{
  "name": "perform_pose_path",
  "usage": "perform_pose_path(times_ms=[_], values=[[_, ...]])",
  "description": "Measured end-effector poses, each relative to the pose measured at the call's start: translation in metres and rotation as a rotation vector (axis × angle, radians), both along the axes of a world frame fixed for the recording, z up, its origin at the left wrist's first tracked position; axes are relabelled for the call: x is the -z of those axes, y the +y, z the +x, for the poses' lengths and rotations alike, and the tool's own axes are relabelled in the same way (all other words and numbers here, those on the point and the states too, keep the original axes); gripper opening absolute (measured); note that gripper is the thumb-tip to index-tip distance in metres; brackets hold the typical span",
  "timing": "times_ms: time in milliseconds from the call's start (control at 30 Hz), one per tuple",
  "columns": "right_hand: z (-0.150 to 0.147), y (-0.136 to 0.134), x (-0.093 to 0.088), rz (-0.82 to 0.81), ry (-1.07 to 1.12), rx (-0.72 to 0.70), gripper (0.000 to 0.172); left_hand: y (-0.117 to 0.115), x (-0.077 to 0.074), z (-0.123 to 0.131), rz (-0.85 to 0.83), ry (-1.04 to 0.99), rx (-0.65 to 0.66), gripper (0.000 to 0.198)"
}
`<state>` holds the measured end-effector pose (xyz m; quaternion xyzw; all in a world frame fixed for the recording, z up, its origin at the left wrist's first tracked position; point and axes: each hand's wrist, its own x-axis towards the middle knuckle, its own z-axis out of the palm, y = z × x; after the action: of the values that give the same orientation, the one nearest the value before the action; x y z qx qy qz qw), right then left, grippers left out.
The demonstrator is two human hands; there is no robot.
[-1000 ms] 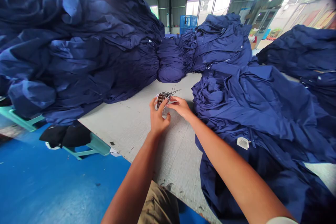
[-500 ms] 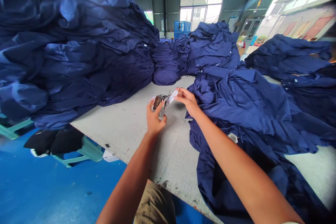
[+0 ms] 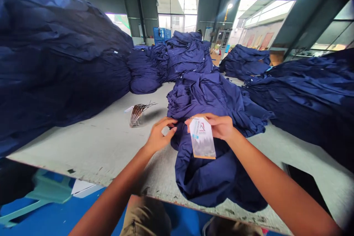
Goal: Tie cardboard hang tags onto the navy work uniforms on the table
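My right hand [image 3: 214,125] pinches the top of a white and kraft paper hang tag [image 3: 202,138], which dangles over a crumpled navy work garment [image 3: 204,177]. My left hand [image 3: 162,136] hovers just left of the tag, fingers slightly curled around nothing. Further left, a bundle of tags on dark strings [image 3: 136,114] lies on the grey table [image 3: 91,147], apart from both hands. The garment's lower folds hang near the table's front edge.
A large heap of navy garments [image 3: 63,62] rises along the table's left side. More navy piles [image 3: 304,96] lie to the right and back. Below the table are a blue floor [image 3: 55,217] and a green plastic frame [image 3: 41,195]. A blue crate [image 3: 162,35] stands far back.
The string bundle has left my left hand and lies on the table. My right hand now holds one separate tag. A navy garment has come between my hands and the table, and the view has shifted.
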<state>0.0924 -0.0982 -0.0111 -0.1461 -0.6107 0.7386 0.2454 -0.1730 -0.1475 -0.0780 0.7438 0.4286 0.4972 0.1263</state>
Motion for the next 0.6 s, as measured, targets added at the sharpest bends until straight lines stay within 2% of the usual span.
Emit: perform_pose_path(times_ms=[67, 133, 233, 333, 433, 533, 600], values=[[0.022, -0.008, 0.012, -0.061, -0.013, 0.003, 0.058, 0.003, -0.008, 0.035, -0.220, -0.162, 0.253, 0.040], [0.039, -0.012, 0.025, -0.113, -0.009, 0.071, 0.055, 0.008, -0.012, 0.062, -0.389, -0.249, 0.440, 0.045], [0.061, -0.012, 0.043, -0.164, -0.001, 0.149, 0.053, 0.019, -0.012, 0.087, -0.573, -0.314, 0.585, 0.040], [0.079, -0.009, 0.061, -0.196, -0.007, 0.165, 0.054, 0.029, -0.005, 0.096, -0.659, -0.333, 0.581, 0.034], [0.091, -0.005, 0.080, -0.205, -0.020, 0.226, 0.050, 0.033, 0.005, 0.098, -0.641, -0.356, 0.507, 0.033], [0.095, 0.000, 0.092, -0.154, 0.037, 0.328, 0.046, 0.032, 0.010, 0.099, -0.590, -0.351, 0.412, 0.032], [0.094, 0.002, 0.092, -0.067, 0.102, 0.465, 0.039, 0.031, 0.009, 0.101, -0.526, -0.286, 0.360, 0.030]])
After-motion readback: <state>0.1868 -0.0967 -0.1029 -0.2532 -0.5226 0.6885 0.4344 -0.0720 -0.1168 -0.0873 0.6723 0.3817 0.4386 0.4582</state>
